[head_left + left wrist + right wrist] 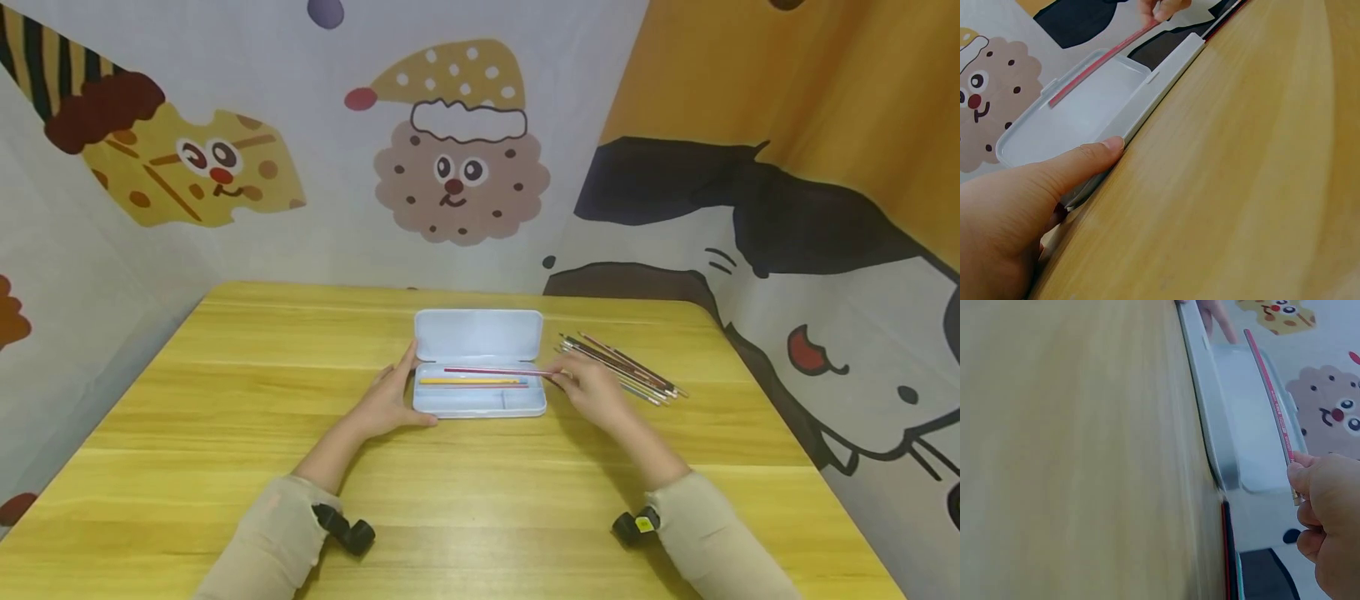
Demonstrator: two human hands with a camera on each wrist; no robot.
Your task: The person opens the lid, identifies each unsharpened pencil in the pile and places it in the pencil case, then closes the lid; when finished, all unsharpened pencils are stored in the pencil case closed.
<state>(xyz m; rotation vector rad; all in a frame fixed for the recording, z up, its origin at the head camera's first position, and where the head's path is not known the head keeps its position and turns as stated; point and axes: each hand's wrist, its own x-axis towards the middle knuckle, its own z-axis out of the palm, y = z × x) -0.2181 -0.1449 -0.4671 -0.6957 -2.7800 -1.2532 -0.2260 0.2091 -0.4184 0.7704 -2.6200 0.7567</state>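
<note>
We seem mid-loading: right fingers (567,365) pinch a red pencil (495,372), left fingers (407,364) grip the case (457,402) beside them; lowering should follow.

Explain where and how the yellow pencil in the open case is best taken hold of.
Probably around mid-length, pinched across its narrow body from above, coming from the near side. The yellow pencil lies lengthwise inside the case, whose walls hinder a level approach, with the lid raised behind. A reddish pencil lies close alongside.
</note>
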